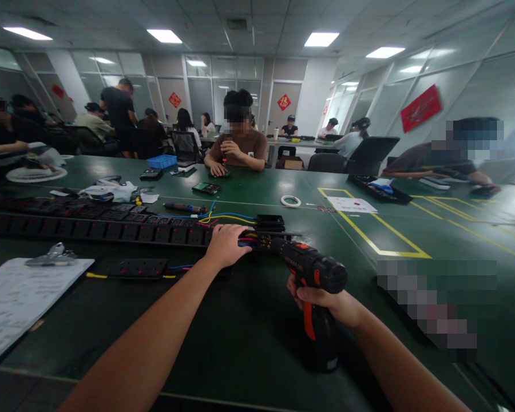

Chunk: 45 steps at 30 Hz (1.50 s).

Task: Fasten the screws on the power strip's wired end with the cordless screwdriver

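Power strip (158, 233), long and black with a row of sockets, stretches across the green surface (223, 343) from the left edge toward the middle, its right end under the left hand (228, 245) of a bare-armed person. The left grip is closed over that end, beside exposed coloured wires. In the right hand (317, 297), a black-and-orange power drill (311, 269) leans with its nose toward the same wires; the right grip is closed around the handle. Whether the drill's tip touches the wiring cannot be made out.

Just behind the strip, toward the far edge, lie more black socket parts (111, 213), a dark pen-shaped tool (183, 208) and loose blue and yellow leads (236, 217). A shorter socket strip (142, 266) rests nearer the front, between the long one and the near edge. At the near left corner, a clipboard (34, 286) holds papers covered in writing.

To the right, a white ring (290, 201) sits near a printed sheet (352, 205), which overlaps a rectangle of yellow tape (403, 252). A black tray (380, 187) with a blue-and-white item stands beyond it. Across the surface, a co-worker in a brown shirt (257, 147) bends over a small device at the far edge, near a blue basket (162, 162). Part of the right side is pixelated, its contents unreadable.
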Each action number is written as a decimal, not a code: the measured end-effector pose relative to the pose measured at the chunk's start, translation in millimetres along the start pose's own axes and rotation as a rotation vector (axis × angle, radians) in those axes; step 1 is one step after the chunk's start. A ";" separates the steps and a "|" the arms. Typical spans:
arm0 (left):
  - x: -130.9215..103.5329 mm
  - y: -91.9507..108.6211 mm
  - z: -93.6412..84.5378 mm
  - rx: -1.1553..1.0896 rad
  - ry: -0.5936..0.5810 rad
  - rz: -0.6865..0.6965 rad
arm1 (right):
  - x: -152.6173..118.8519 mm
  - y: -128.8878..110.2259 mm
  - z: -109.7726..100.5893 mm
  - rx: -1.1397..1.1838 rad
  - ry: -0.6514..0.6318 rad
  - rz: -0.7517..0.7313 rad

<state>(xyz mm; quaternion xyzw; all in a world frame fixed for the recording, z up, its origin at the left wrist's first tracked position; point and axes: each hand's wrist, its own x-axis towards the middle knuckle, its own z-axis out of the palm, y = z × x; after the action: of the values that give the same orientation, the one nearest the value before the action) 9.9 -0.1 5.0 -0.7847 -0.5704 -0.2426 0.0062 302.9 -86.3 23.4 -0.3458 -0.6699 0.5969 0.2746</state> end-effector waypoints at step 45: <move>-0.5 0.4 0.2 0.013 0.016 0.004 | -2.6 -3.0 6.2 0.098 0.024 0.011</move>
<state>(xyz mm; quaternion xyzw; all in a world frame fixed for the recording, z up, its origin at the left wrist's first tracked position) 10.2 -0.6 4.7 -0.7837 -0.5705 -0.2449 0.0164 299.2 -92.2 25.7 -0.3427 -0.6347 0.6262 0.2961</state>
